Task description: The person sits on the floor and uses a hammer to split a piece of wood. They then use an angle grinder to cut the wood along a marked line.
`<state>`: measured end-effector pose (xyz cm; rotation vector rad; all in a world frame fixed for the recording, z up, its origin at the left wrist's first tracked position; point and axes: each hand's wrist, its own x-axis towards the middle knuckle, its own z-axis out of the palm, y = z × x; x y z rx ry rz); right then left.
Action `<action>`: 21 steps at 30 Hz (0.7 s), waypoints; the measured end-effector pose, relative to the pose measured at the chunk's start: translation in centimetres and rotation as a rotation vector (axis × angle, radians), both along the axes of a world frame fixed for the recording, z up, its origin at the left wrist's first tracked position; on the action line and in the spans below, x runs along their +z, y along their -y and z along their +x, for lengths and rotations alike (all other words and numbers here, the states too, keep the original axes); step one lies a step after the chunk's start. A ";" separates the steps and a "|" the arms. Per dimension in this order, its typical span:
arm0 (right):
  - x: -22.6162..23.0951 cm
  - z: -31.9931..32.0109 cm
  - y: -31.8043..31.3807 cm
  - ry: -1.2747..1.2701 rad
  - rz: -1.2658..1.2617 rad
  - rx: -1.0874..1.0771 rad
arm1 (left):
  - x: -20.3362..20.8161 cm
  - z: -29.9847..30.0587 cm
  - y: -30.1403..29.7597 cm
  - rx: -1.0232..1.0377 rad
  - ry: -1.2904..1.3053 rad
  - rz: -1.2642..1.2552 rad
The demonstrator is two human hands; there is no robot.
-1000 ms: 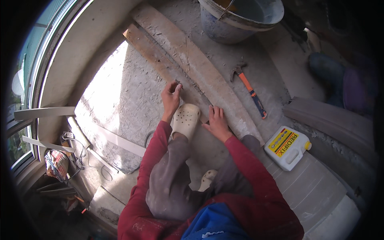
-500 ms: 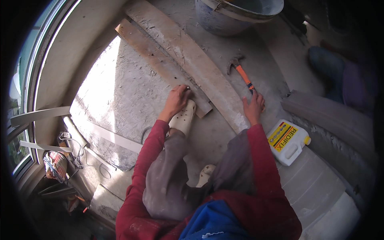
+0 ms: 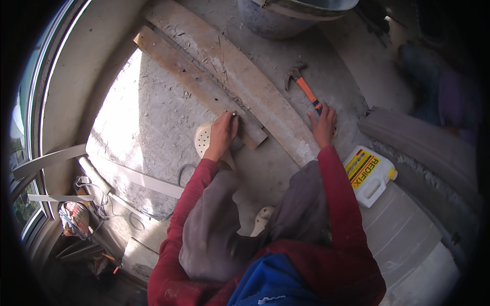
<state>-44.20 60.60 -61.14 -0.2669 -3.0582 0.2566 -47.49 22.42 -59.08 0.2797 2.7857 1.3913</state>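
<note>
My left hand (image 3: 222, 133) pinches a small nail (image 3: 234, 115) over the near end of the narrow wooden plank (image 3: 191, 81). Whether the nail's point touches the wood is hidden by the fingers. My right hand (image 3: 323, 125) is wrapped round the lower handle of a claw hammer (image 3: 306, 90) with an orange and dark grip. The hammer's metal head points away from me, low over the floor beyond the wide plank (image 3: 245, 71). A cream clog with holes (image 3: 202, 138) on my left foot is beside my left hand, partly covered by it.
A large bucket (image 3: 280, 23) stands at the far side. To my right is a white jug with a yellow label (image 3: 368, 176), near a long grey beam (image 3: 413, 137). Light strips (image 3: 138, 176) and cables lie at left by the window. Another person's legs (image 3: 429, 86) show at far right.
My left foot has swung left, away from the plank's near end. My left hand still pinches the nail at the plank, and my right hand still holds the hammer. The view has shifted slightly.
</note>
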 end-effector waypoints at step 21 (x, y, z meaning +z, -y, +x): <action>12.9 6.2 14.3 0.369 -1.277 -0.208 | -3.3 1.9 -0.2 -0.099 -0.243 0.056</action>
